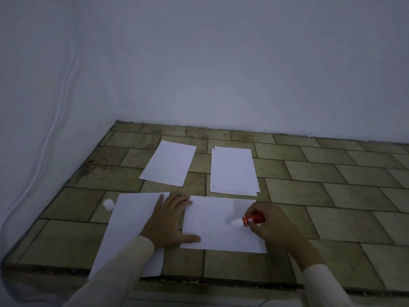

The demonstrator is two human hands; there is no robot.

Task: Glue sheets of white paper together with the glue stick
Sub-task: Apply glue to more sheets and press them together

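A: Glue stick (pixel 253 219) in right hand (pixel 271 224), fingers closed round it, tip on the near sheet (pixel 221 224).
B: Left hand (pixel 170 220)?
A: Open, flat, holding nothing, pinning that sheet's left edge, partly over the left sheet (pixel 130 231).
B: Risks?
A: Sheet could skid or crease if the left hand lifts. Glue past the edge would foul the tiles (pixel 332 196). Cap (pixel 108 204) sits loose by the left sheet, could roll.
B: Rest?
A: 1 sheet (pixel 169 163) and a stack (pixel 233 171) behind. Tiled ledge, white walls (pixel 221 63), dim corner.
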